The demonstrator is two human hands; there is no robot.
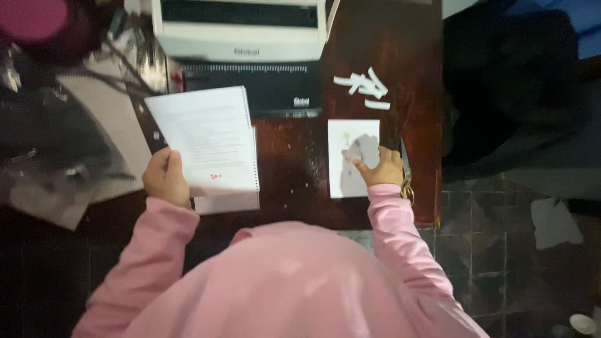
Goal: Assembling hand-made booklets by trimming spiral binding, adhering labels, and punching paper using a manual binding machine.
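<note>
I see my left hand (165,178) clasping the punched white paper stack (206,141) by its corner for reading, while my right hand (383,168), fingers spread open, pins the small white printed card (350,144) flat on the dark wooden table (294,163).

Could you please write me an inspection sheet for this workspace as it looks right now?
Surface: dark wooden table, small pale specks on it.
Job's things: punched paper stack held up at its left edge; small picture card lying flat.
Clutter: white paper strips near the back; clear plastic sheets on the left.
Grippers: left hand grips the stack; right hand rests spread on the card.
Cables: nothing seen.
Surroundings: binding machine at the table's back; tiled floor on the right; dark bag or cloth beside the table.
</note>
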